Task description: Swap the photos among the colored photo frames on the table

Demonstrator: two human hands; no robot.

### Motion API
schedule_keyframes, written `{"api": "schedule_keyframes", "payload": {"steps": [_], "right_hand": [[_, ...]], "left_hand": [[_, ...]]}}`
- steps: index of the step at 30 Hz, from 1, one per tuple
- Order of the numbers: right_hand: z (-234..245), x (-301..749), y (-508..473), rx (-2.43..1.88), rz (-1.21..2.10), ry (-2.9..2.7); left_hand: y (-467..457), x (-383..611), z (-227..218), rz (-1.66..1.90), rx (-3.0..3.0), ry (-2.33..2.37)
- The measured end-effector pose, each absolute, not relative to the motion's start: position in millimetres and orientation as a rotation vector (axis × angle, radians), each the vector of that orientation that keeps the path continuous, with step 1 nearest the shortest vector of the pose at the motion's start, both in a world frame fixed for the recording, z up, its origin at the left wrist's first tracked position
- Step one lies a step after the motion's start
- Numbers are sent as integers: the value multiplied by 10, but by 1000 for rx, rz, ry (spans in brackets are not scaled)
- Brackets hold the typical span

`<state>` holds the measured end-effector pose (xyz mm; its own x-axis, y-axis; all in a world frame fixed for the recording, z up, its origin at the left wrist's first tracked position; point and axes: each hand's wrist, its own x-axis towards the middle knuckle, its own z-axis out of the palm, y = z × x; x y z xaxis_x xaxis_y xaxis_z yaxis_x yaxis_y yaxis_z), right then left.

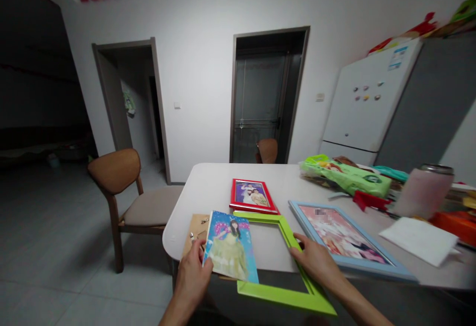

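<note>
My left hand point(193, 272) pinches the lower left edge of a photo print point(230, 245) of a figure in a pale dress, held over the left side of an empty green frame point(286, 293). Flat on that frame's right rail lies my right hand point(316, 261), fingers together and pressing down. The green frame juts out past the near edge of the white table point(215, 179). Under the photo lies a brown backing board point(195, 231) with metal clips.
A red framed photo point(253, 195) lies beyond the green frame, a blue framed photo point(345, 239) to its right. Further right are a green packet point(345, 174), a pink jar point(424, 192) and white paper point(420, 239). A wooden chair point(126, 192) stands left of the table.
</note>
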<state>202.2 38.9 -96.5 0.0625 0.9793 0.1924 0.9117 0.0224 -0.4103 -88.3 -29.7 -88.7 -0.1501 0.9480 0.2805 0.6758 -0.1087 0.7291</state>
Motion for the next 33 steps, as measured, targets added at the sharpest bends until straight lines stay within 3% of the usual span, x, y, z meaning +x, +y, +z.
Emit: {"api": "schedule_keyframes", "payload": {"steps": [14, 24, 28, 33], "right_hand": [[-1024, 2031, 377, -1932, 44, -2025], [-1017, 1914, 319, -1684, -105, -1989], [-947, 1727, 237, -1554, 110, -1969], [-879, 1428, 180, -1471, 647, -1872]], "left_hand": [[-312, -886, -910, 816, 2025, 2020], [-394, -762, -958, 1041, 2333, 1777], [-415, -592, -914, 891, 2444, 1581], [-404, -514, -820, 693, 2461, 1504]]}}
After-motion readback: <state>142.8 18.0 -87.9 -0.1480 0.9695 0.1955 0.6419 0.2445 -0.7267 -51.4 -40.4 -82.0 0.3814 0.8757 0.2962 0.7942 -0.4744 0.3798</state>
